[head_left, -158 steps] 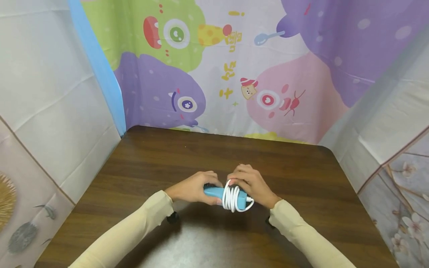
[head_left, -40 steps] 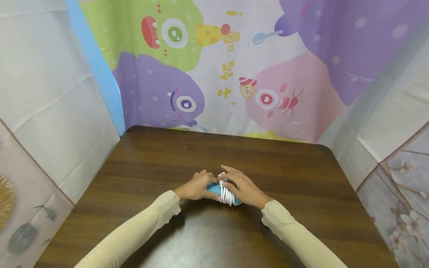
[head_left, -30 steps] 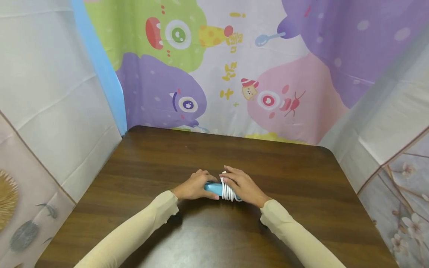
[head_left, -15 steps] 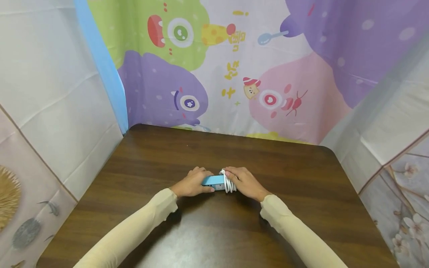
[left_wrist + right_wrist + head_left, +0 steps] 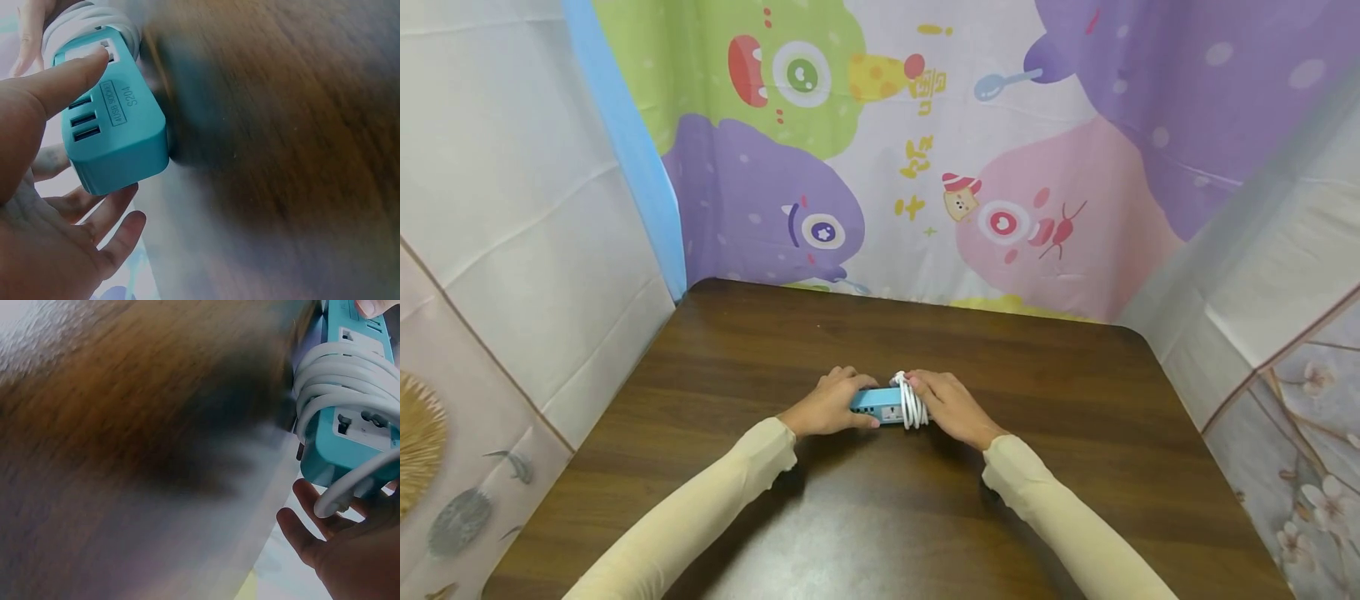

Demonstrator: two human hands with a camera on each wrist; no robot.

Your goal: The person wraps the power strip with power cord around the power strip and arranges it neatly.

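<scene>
A light-blue power strip (image 5: pixel 877 400) lies at mid-table, its socket face turned toward me. White cord (image 5: pixel 914 410) is wound in several loops round its right part, with a white end poking up behind. My left hand (image 5: pixel 826 407) grips the left end; in the left wrist view the thumb (image 5: pixel 72 78) presses the socket face near the USB ports (image 5: pixel 84 119), fingers behind. My right hand (image 5: pixel 953 408) holds the right end, its thumb by the loops. In the right wrist view its fingers (image 5: pixel 300 534) reach under the strip's end, beside the cord's exit; the thumb is hidden there.
The dark wooden tabletop (image 5: pixel 880 508) extends all round the hands. A curtain with cartoon monsters (image 5: pixel 917 167) hangs along the far edge, and pale cloth walls (image 5: pixel 535 200) stand at both sides.
The power strip has rolled so its sockets face me and has moved slightly away from me. My right hand has shifted from lying over the cord loops to the strip's right end.
</scene>
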